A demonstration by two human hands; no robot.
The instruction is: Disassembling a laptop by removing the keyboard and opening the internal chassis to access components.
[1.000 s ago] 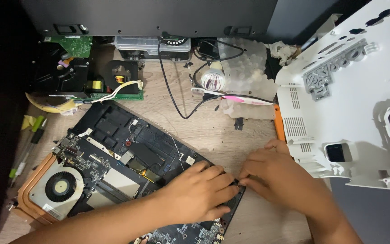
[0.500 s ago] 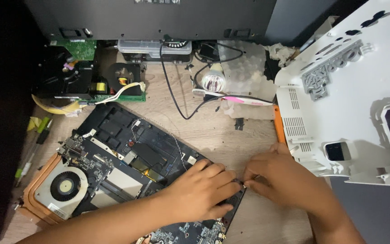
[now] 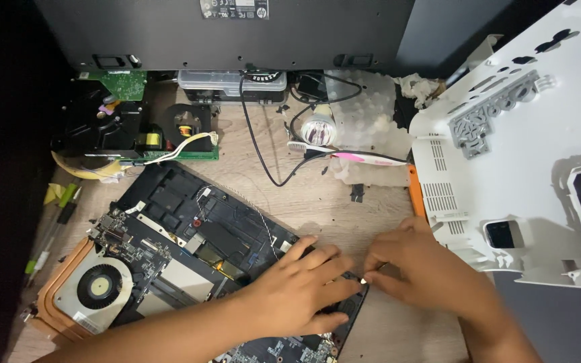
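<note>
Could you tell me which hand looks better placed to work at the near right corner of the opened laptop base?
Probably the right hand: its fingertips pinch at that corner, while the left hand lies flat on the opened laptop base.

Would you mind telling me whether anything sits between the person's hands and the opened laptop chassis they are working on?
Nothing visible does: the left hand rests flat on the laptop chassis, and the right hand pinches at its corner edge.
</note>
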